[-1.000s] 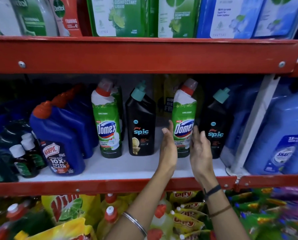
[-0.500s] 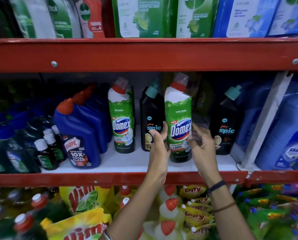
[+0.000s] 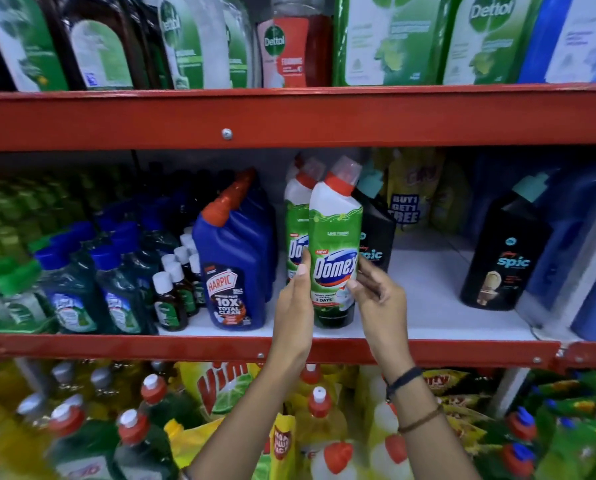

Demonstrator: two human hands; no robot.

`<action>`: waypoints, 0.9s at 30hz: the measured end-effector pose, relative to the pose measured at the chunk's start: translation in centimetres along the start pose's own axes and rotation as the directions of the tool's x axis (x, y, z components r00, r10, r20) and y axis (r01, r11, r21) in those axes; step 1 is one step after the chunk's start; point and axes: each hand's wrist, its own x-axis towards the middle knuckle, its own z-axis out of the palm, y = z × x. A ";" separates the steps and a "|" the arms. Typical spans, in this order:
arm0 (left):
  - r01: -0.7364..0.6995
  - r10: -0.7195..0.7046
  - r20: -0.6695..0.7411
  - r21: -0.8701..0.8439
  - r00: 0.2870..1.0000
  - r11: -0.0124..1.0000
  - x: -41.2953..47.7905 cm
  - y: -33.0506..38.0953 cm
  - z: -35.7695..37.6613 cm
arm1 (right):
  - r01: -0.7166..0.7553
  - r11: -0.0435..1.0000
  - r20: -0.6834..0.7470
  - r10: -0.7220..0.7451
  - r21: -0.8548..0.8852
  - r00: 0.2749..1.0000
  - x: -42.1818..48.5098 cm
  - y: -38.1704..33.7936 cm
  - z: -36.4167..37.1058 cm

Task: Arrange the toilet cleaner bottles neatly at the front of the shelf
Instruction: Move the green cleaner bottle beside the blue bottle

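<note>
- Head view looks at a red-edged shelf [image 3: 428, 306] with a white floor, stocked with cleaning bottles.
- Both hands are clamped on a green Domex bottle [image 3: 334, 251] with a red collar and clear cap: the left hand [image 3: 295, 306] presses its left side, thumb up along the label, and the right hand [image 3: 376, 299] grips its right side with fingertips on the label.
- That bottle stands upright near the front edge of the shelf, its base at or just on the white floor; contact cannot be told for sure.
- A second Domex bottle [image 3: 296, 233] stands just behind and to the left, partly covered by the first.
- A black Spic bottle [image 3: 376, 233] with a teal cap sits just behind on the right; another black Spic bottle [image 3: 504, 258] stands well apart to the right.
- Blue Harpic bottles [image 3: 232, 271] line up in a row to the left.
- Small dark bottles with white caps [image 3: 172, 289] crowd beside the Harpic row.
</note>
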 end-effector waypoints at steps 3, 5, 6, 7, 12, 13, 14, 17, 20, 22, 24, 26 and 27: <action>-0.001 0.003 -0.030 0.059 1.000 0.998 0.4 -0.7 -1.6 | -0.011 1.000 0.000 0.011 0.012 1.000 -0.5 0.4 1.5; -0.008 0.012 -0.045 0.091 0.999 0.996 0.6 -1.0 -2.3 | -0.020 1.000 -0.006 0.020 0.009 1.000 -0.7 0.7 2.2; -0.007 0.011 -0.050 0.092 0.999 0.996 0.6 -1.0 -2.6 | -0.022 1.000 -0.010 0.022 0.003 1.000 -0.8 0.8 2.5; -0.002 0.006 -0.054 0.085 0.999 0.996 0.7 -1.1 -2.8 | -0.020 1.000 -0.011 0.020 0.001 1.000 -1.0 0.8 2.7; -0.004 0.008 -0.061 0.066 0.998 0.998 0.7 -1.2 -3.5 | -0.003 1.000 -0.007 0.003 -0.010 1.000 -1.3 1.2 3.6; -0.008 0.012 -0.060 0.065 0.998 0.998 0.7 -1.1 -3.4 | -0.001 1.000 -0.008 0.001 -0.016 1.000 -1.3 1.2 3.7; -0.017 0.021 -0.055 0.068 0.998 0.998 0.6 -1.1 -3.3 | 0.001 1.000 -0.008 -0.001 -0.025 1.000 -1.2 1.2 3.6; -0.038 0.040 -0.032 0.062 0.999 0.997 0.5 -1.4 -3.1 | 0.010 0.999 -0.005 -0.010 -0.052 1.000 -1.2 1.3 3.1; -0.069 0.071 -0.032 0.052 0.997 0.996 -0.2 -2.1 -2.9 | 0.015 0.997 0.005 -0.014 -0.073 1.000 -1.2 1.4 2.6; -0.101 0.107 -0.076 0.078 0.991 0.992 -0.7 -2.3 -2.6 | 0.020 0.996 0.026 -0.018 -0.090 0.999 -1.2 1.5 2.6; -0.169 0.185 -0.133 0.123 0.974 0.978 -1.4 -2.2 -2.1 | 0.013 0.996 0.062 -0.008 -0.088 0.998 -1.3 1.5 2.6; -0.296 0.325 -0.160 0.184 0.932 0.937 -2.1 -2.0 -1.0 | 0.012 0.996 0.079 -0.005 -0.087 0.997 -1.4 1.5 1.9; -0.366 0.400 -0.159 0.205 0.903 0.908 -2.5 -2.0 -0.1 | 0.012 0.996 0.061 -0.007 -0.091 0.998 -1.4 1.4 1.1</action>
